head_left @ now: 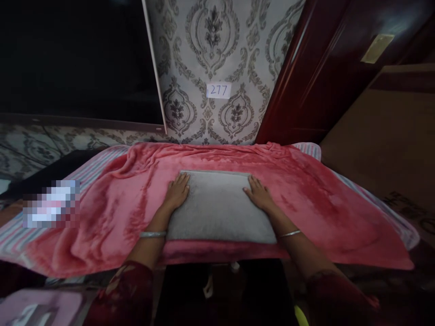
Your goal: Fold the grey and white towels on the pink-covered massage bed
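Observation:
A folded grey towel [217, 208] lies flat in the middle of a pink fleece blanket [322, 199] spread over a table. My left hand [176, 192] rests palm down on the towel's left edge, fingers stretched out. On the towel's right edge my right hand [258, 194] lies flat the same way. Each wrist carries a thin bangle. Neither hand holds anything.
A striped cloth [98, 165] shows under the blanket at both sides. Patterned wallpaper with a label reading 277 [218, 90] stands behind. A dark red door [319, 77] is at the right, a cardboard box [384, 136] beside it, a dark screen [74, 59] at the left.

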Demonstrator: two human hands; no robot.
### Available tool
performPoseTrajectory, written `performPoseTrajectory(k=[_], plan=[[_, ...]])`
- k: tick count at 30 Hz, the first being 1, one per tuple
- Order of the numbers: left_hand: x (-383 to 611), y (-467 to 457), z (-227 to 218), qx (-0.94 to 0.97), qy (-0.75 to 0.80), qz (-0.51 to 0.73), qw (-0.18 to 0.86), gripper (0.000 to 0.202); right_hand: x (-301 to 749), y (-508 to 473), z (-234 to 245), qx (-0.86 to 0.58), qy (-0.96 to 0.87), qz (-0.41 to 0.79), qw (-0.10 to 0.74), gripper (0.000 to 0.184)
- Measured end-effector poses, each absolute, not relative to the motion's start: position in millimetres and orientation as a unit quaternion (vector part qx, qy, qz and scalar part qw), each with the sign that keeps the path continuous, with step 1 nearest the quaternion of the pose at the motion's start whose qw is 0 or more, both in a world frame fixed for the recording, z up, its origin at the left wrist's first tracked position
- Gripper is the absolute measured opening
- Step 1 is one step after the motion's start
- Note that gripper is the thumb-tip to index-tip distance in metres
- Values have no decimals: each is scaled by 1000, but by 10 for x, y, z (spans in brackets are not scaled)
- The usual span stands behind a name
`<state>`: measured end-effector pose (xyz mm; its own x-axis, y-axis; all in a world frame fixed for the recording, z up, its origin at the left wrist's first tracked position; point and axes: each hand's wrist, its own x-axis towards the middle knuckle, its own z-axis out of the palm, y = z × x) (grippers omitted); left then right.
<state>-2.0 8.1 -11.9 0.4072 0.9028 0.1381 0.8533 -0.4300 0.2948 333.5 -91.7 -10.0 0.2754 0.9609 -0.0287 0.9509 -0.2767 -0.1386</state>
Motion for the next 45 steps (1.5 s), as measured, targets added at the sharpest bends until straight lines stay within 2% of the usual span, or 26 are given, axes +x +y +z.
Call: performPoseTrajectory(k=[5,9,14,17,21,25,29,33,39,42,45], plan=[[-27,166,-113,835,513,156,122,58,3047,-1097,125,-809,-584,31,57,67],[-183,-3,-50,837,507,164,125,61,2259,-1266,280,-704,-701,15,114,65],[-429,-759,-175,848,471,228,79,54,1329,-1432,112,-573,-812,39,106,63],[-460,-1090,-303,857,468,205,69,56,1147,-1492,-32,-542,-834,35,94,66],[-444,-1159,-365,856,477,188,70,55,1416,-1600,-110,-553,-828,27,90,73],[-455,-1124,-349,855,477,187,84,55,2068,-1867,-228,-649,-758,12,68,78],[-458,-1140,-343,854,477,186,93,55,2744,-2254,-487,-738,-669,-30,85,79],[-451,-1151,-357,850,481,196,90,54,3163,-2450,-602,-766,-635,-31,93,76],[-428,-1147,-389,836,501,214,69,54,2740,-1918,-60,-713,-690,-5,127,65],[-422,-1144,-398,835,503,215,65,55,2084,-1451,220,-632,-766,39,108,63],[-433,-1139,-398,836,502,210,63,55,1521,-1085,284,-559,-823,63,81,62]])
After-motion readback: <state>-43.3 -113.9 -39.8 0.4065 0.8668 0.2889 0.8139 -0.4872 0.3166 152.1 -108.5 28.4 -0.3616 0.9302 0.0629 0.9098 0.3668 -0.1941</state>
